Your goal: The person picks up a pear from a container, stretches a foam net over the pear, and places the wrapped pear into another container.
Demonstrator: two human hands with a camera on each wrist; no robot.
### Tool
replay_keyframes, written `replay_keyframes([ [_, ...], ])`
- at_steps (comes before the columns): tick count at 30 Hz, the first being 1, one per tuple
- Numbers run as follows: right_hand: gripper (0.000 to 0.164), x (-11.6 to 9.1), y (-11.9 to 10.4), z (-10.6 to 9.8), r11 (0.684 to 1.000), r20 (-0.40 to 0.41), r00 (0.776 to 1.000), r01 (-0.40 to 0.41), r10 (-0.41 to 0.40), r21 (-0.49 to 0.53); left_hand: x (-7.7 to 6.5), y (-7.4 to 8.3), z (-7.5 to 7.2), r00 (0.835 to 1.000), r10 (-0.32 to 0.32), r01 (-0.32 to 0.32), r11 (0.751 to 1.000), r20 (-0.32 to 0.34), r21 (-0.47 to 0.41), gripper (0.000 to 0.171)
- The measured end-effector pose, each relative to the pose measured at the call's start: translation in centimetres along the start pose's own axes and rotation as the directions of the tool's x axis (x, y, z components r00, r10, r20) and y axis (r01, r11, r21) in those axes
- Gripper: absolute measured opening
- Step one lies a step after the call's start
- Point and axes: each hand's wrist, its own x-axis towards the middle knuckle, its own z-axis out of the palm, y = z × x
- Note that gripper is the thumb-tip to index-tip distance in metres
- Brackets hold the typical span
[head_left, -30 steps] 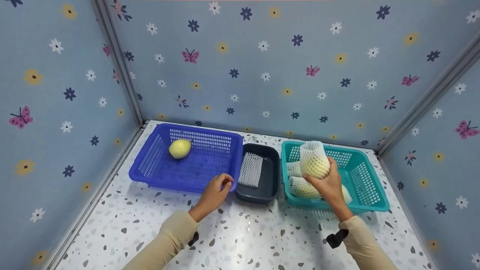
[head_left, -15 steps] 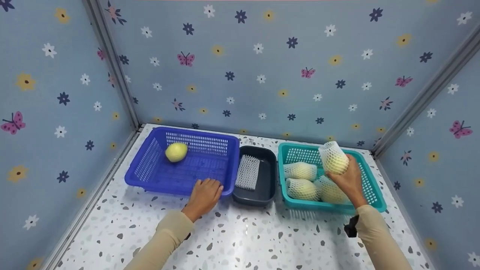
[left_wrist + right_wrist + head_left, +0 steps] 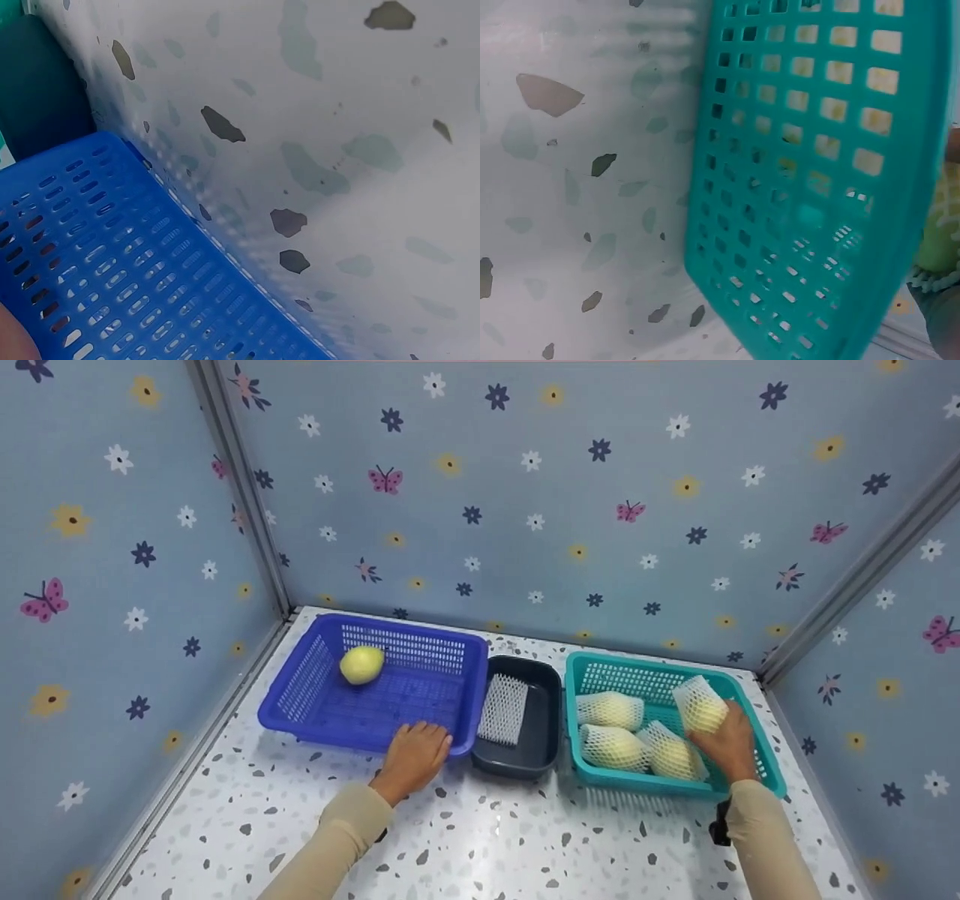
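Observation:
My right hand [image 3: 733, 746] holds a pale yellow round fruit in a white foam net sleeve [image 3: 702, 706] over the right part of the teal basket [image 3: 637, 787]. Three more sleeved fruits [image 3: 615, 748] lie in that basket, at its left and front. In the right wrist view the basket's slotted wall [image 3: 780, 165] fills the middle, and part of the held fruit [image 3: 939, 240] shows at the right edge. My left hand [image 3: 414, 757] rests on the front rim of the blue basket [image 3: 315, 735], its fingertips hidden. One bare yellow fruit [image 3: 362, 664] sits inside.
Between the baskets stands a dark grey tray [image 3: 541, 720] with flat white foam net sleeves [image 3: 503, 709] in it. All three containers are on a speckled white table [image 3: 480, 840], with flower-patterned walls [image 3: 495, 532] behind and at both sides.
My right hand has moved right and lower with the sleeved fruit, uncovering the fruits in the teal basket. My left hand has come left and down onto the blue basket's rim.

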Motion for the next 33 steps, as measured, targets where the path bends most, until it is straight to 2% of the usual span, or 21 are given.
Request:
replay_keyframes([
  [5,0.088,-0.1,1.0,0.4,0.996,0.072,0.993,-0.087,0.089,-0.021,0.0,0.0,-0.1,1.0,0.007,-0.007,1.0,-0.006,-0.006,0.036],
  [14,0.087,0.2,1.8,0.6,0.987,0.143,0.977,-0.156,0.16,-0.038,-0.1,0.0,0.1,0.999,0.004,-0.005,1.0,-0.033,-0.017,0.033],
  [22,0.083,0.9,1.9,0.8,0.989,0.227,0.963,-0.139,0.146,-0.047,-0.1,-0.2,0.3,0.997,0.02,-0.02,1.0,-0.078,0.007,0.032],
  [27,0.078,1.0,2.2,0.8,0.992,0.286,0.95,-0.122,0.129,-0.042,-0.1,-0.1,0.3,0.997,0.02,-0.02,1.0,-0.077,0.001,0.031],
  [33,0.073,1.1,2.1,1.0,0.993,0.32,0.94,-0.115,0.118,-0.027,-0.3,0.0,0.3,0.997,0.012,-0.012,1.0,-0.079,-0.003,0.027],
])
